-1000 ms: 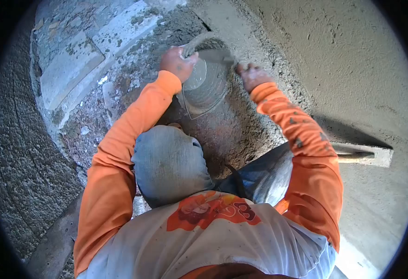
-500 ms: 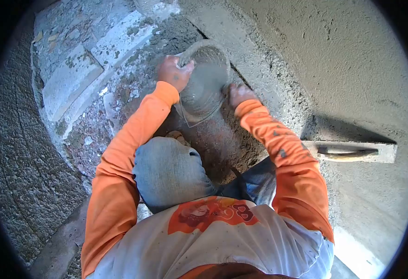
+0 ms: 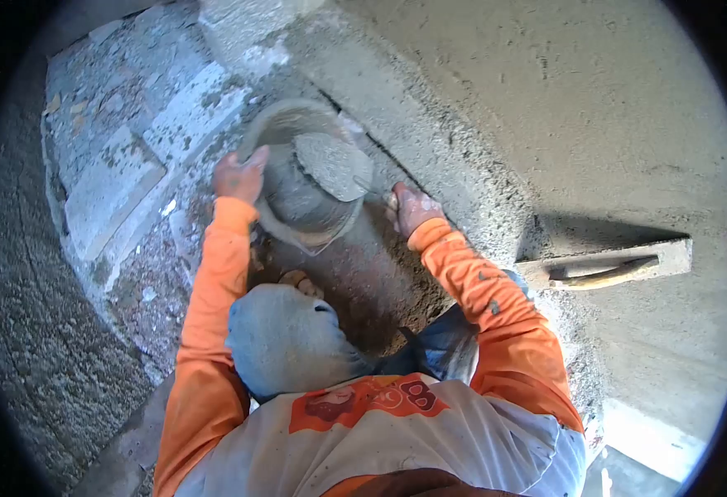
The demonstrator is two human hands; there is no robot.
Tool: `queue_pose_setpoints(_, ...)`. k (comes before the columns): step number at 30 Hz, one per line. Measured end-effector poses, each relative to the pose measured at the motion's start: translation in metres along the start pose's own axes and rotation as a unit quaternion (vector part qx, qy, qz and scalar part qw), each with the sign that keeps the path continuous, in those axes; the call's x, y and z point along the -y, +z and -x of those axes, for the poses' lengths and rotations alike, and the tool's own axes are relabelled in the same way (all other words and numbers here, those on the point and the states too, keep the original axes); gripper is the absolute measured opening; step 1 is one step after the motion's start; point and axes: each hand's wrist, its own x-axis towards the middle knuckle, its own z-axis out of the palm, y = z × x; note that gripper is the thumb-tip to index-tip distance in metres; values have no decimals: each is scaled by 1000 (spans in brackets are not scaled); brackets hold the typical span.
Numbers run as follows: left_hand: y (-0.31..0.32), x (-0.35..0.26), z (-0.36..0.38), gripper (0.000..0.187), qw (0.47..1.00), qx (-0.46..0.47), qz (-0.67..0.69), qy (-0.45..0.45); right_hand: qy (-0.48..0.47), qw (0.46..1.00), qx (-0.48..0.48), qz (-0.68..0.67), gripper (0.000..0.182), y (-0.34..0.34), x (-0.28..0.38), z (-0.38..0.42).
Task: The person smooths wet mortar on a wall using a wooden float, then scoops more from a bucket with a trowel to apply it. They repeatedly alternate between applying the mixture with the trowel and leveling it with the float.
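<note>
My left hand is closed on the left rim of a mortar-smeared bucket. Grey wet mortar lies inside it. In my right hand is the handle of a trowel, mostly hidden by my fingers. The trowel blade is over the bucket's mouth, coated or loaded with grey mortar. My right hand itself stays outside the bucket, to its right.
A float with a curved handle rests on the smooth grey mortar surface at right. Broken slabs and rubble lie to the left. My bent knee is just below the bucket.
The bucket and my left hand have shifted left in the view. The trowel blade, blurred or hidden before, now shows clearly over the bucket's mouth. My right hand sits slightly lower.
</note>
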Motion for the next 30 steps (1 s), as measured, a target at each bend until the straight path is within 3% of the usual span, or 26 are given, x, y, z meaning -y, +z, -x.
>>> queue_pose_setpoints(1,6,16,-12,57,997,-49,-56,12,8,1000,-11,6,31,-6,5,3)
queue_pose_setpoints(3,-8,10,-13,58,995,-30,-86,46,-70,991,-117,8,25,-20,10,8)
queue_pose_setpoints(4,-20,-4,-9,58,1000,11,4,11,-61,990,-125,13,25,-32,9,9)
queue_pose_setpoints(5,-27,-14,-8,58,994,51,89,-26,-113,990,-87,-19,24,-44,11,9)
queue_pose_setpoints(6,-23,-8,-12,58,994,56,91,-21,-165,984,-46,-54,23,-53,11,10)
queue_pose_setpoints(7,-17,9,-21,60,990,47,134,-16,-160,984,-49,-54,23,-60,7,8)
queue_pose_setpoints(9,2,45,-36,61,984,40,175,-10,-221,924,181,-256,22,-78,-6,-5)
queue_pose_setpoints(10,19,64,-40,63,992,6,124,-34,-108,830,349,-423,19,-89,-17,-12)
queue_pose_setpoints(12,24,62,-35,68,994,-9,82,-67,-14,827,338,-450,20,-102,-47,-34)
queue_pose_setpoints(14,31,60,-34,68,995,7,69,-70,153,854,108,-486,25,-83,-115,-71)
queue_pose_setpoints(16,30,54,-38,69,996,17,58,-67,255,895,-71,-360,29,-100,-153,-47)
queue_pose_setpoints(17,28,45,-33,65,999,4,24,-46,233,891,-187,-343,31,-105,-158,-12)
queue_pose_setpoints(19,23,14,-22,61,1000,-6,-5,-31,258,884,-192,-338,36,-86,-192,31)
queue_pose_setpoints(20,13,-9,-15,54,997,41,41,-43,265,884,-188,-336,36,-94,-179,45)
queue_pose_setpoints(21,8,-27,-13,47,991,81,89,-52,214,940,-140,-224,38,-113,-153,52)
queue_pose_setpoints(22,9,-37,-11,37,997,73,33,-20,157,977,-91,-111,41,-119,-132,53)
queue_pose_setpoints(23,15,-38,-9,37,997,72,31,-19,123,987,-69,-73,39,-111,-117,43)
queue_pose_setpoints(24,25,-35,-7,35,996,56,40,61,89,994,-48,-36,37,-102,-102,26)
queue_pose_setpoints(25,32,-32,-3,33,988,41,49,138,8,996,-62,56,33,-88,-92,4)
queue_pose_setpoints(26,36,-31,0,33,989,40,46,138,-73,984,-74,147,29,-73,-79,-18)
queue_pose_setpoints(27,39,-31,4,32,987,49,48,144,-73,982,-45,169,26,-61,-57,-36)
queue_pose_setpoints(28,38,-30,8,31,986,59,49,151,-161,937,-119,286,25,-30,-54,-56)
queue_pose_setpoints(30,34,-36,13,31,980,44,28,192,-156,939,14,307,26,-13,-10,-73)
